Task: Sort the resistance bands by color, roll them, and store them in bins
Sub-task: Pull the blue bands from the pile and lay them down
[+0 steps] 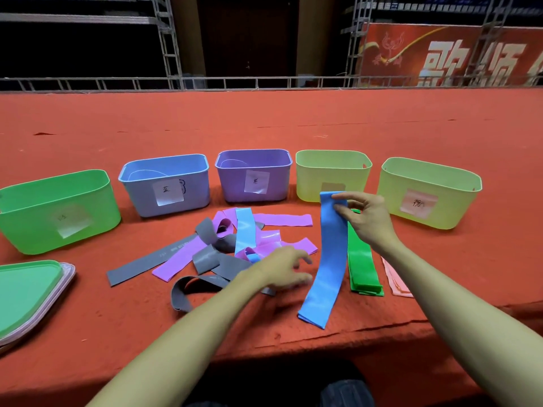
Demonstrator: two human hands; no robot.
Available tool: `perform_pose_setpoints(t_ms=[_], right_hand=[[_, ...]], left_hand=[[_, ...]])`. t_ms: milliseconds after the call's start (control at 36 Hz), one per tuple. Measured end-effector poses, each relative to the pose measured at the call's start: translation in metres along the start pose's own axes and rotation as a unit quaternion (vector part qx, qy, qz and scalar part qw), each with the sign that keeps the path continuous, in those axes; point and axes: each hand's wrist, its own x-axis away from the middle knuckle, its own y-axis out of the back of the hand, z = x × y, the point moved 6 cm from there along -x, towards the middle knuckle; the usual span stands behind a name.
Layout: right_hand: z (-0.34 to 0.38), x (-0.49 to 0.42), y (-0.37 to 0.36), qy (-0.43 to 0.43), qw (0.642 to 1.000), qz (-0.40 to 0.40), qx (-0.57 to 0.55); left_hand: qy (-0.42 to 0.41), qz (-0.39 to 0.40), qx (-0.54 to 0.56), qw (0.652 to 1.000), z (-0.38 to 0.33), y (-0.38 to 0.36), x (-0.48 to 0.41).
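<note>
Red table (264,121) carries bins (167,189); bands (179,259); lids (26,292).

Blue plastic bin (138,198): white label (168,191), handwritten 蓝.
Purple plastic bin (229,186): white square label (256,181), 紫.
Far-right yellow-green plastic bin (458,207): pink label (418,204), 粉.
Green plastic bin (29,227): faint label (72,221), illegible.
Middle yellow-green plastic bin (308,183): label mostly behind blue rubber band (330,259).
Red banner (396,66) at back: large white characters, cut off, 歌颂.
Grey rubber band (152,258): print too small to read.

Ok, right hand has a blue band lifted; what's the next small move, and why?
Probably lay the blue band flat left of the green stack: the right hand pinches its top end, its lower end touches the cloth, and the pink stack lies sorted beyond.
</note>
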Motion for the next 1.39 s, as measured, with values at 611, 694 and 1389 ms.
perform_pose_setpoints(t_ms=[611, 694, 1389], right_hand=[[-0.06, -0.018, -0.079, -0.019, 0.997, 0.071, -0.032], [-0.076, -0.024, -0.091, -0.032, 0.996, 0.082, -0.027], [-0.097, -0.027, -0.112, -0.045, 0.993, 0.098, -0.038]], left_hand=[[0.145, -0.021, -0.089, 0.985, 0.183, 0.091, -0.097], [0.145, -0.031, -0.098, 0.984, 0.195, 0.085, -0.111], [0.192, -0.147, -0.062, 0.968, 0.225, 0.085, -0.126]])
